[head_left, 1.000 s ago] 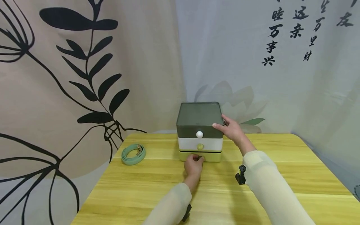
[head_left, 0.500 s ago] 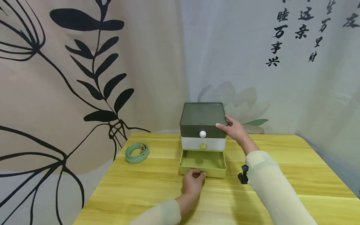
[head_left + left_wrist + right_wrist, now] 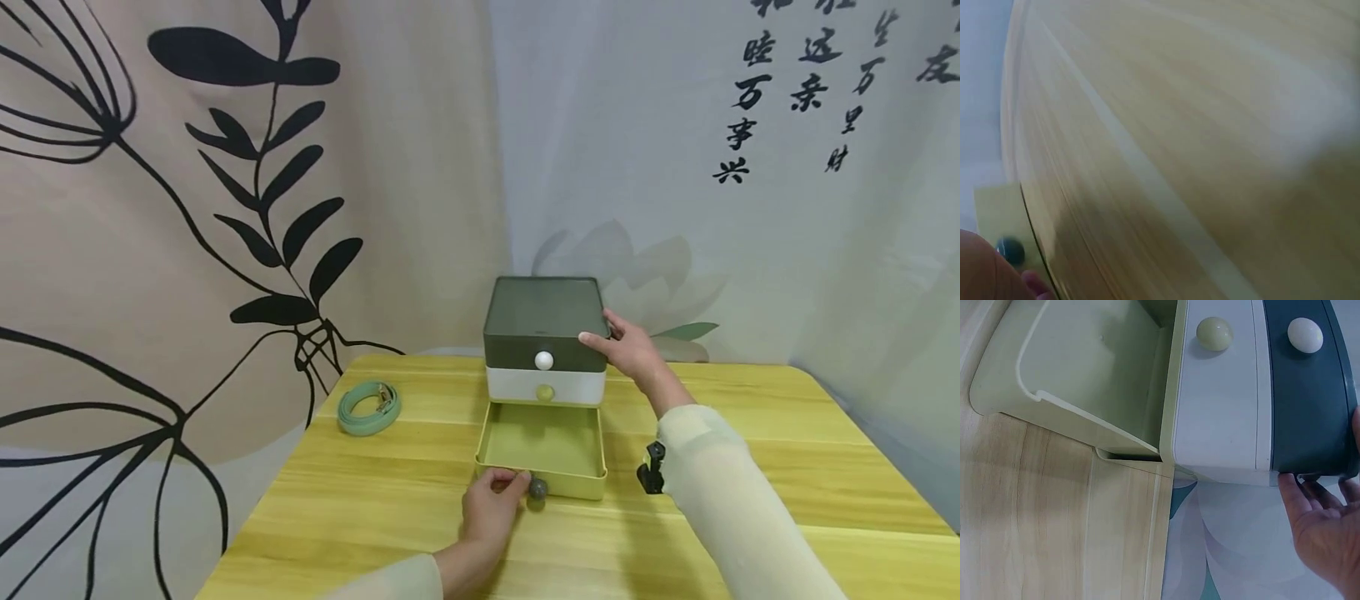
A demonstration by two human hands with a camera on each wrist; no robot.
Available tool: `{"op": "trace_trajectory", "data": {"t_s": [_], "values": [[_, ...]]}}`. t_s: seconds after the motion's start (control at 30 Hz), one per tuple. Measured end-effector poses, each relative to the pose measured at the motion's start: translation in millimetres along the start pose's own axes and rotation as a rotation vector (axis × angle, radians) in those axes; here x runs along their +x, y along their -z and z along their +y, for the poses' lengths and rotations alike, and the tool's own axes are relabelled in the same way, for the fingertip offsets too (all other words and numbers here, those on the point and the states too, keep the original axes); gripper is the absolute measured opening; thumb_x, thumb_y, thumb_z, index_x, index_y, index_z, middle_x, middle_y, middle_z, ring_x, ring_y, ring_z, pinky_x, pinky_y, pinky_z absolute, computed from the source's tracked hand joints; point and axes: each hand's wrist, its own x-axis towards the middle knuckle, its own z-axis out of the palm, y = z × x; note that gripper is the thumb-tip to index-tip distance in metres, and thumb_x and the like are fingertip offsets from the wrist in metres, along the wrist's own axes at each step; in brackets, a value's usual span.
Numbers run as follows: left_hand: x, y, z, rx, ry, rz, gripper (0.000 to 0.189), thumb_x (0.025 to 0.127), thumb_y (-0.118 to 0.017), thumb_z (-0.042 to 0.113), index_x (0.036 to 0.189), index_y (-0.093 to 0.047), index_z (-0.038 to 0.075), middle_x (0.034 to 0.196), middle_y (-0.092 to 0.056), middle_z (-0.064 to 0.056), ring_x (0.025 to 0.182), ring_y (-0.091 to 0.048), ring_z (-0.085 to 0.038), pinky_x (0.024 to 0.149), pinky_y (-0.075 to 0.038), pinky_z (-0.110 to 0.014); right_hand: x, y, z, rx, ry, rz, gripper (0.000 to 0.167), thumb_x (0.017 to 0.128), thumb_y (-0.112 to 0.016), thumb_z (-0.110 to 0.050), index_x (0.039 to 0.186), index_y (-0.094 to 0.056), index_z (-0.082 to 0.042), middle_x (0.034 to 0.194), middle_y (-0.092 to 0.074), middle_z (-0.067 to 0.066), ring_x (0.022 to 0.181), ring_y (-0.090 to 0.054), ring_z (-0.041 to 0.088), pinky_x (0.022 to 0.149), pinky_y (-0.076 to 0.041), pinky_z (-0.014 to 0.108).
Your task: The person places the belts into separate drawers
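A small three-tier drawer box [image 3: 546, 352] stands at the back of the wooden table, dark green on top, white in the middle. Its lowest, yellow-green drawer [image 3: 540, 440] is pulled out, its inside floor showing. My left hand [image 3: 487, 508] is at the front of that drawer, thumb and index fingertip just left of its dark round knob [image 3: 537, 489]. In the left wrist view only part of this hand shows, beside the dark knob [image 3: 1011, 251]. With extended fingers and thumb, my right hand [image 3: 633, 352] presses the right front corner of the dark green tier.
A coiled mint-green strap [image 3: 368, 408] with metal clasps lies on the table [image 3: 360, 517] at the left. Close behind the box hangs a printed curtain [image 3: 420, 167]. The upper tiers carry a white knob [image 3: 543, 361] and a yellow-green knob [image 3: 545, 392].
The lowest drawer has come from nearly shut to well out toward me, drawn by my left hand. That hand has since slipped left off the knob. My right hand stays at the box corner.
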Motion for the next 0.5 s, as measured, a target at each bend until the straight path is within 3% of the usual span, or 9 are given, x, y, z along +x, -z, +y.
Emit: {"op": "trace_trajectory", "data": {"t_s": [0.13,0.27,0.4,0.5], "values": [[26.1,42.5,0.2,0.038,-0.028,0.129,0.027,0.093,-0.07,0.035,0.092,-0.07,0.008,0.086,-0.067,-0.007,0.071,-0.059,-0.015,0.061,-0.05,-0.029,-0.1,-0.3,-0.4,0.006,-0.003,-0.002,0.087,0.098,-0.062,-0.044,0.161,-0.009,-0.019,0.164,-0.008,0.019,0.15,-0.012,0.035,0.112,-0.033,0.051],[72.4,94.1,-2.2,0.11,-0.066,0.243,0.033,0.097,-0.065,0.035,0.107,-0.068,0.004,0.102,-0.067,-0.011,0.085,-0.062,-0.02,0.069,-0.051,-0.031,-0.5,0.9,0.2,0.006,0.004,0.004,0.087,0.098,-0.062,-0.044,0.161,-0.009,-0.018,0.163,-0.009,0.02,0.149,-0.013,0.035,0.112,-0.032,0.051],[119.1,144.0,-13.6,0.205,-0.096,0.247,0.045,0.097,-0.065,0.032,0.127,-0.058,-0.001,0.126,-0.057,-0.018,0.107,-0.058,-0.029,0.085,-0.05,-0.041,-1.3,1.0,1.2,0.007,0.006,0.006,0.087,0.097,-0.062,-0.044,0.161,-0.009,-0.017,0.163,-0.01,0.02,0.149,-0.014,0.036,0.111,-0.033,0.05],[143.3,174.7,-24.0,0.301,-0.115,0.211,0.052,0.096,-0.067,0.03,0.134,-0.052,-0.002,0.136,-0.05,-0.023,0.111,-0.057,-0.036,0.088,-0.048,-0.049,-1.4,0.6,1.1,0.016,0.007,0.009,0.087,0.097,-0.062,-0.044,0.161,-0.009,-0.018,0.163,-0.01,0.019,0.149,-0.014,0.035,0.111,-0.033,0.05]]}}
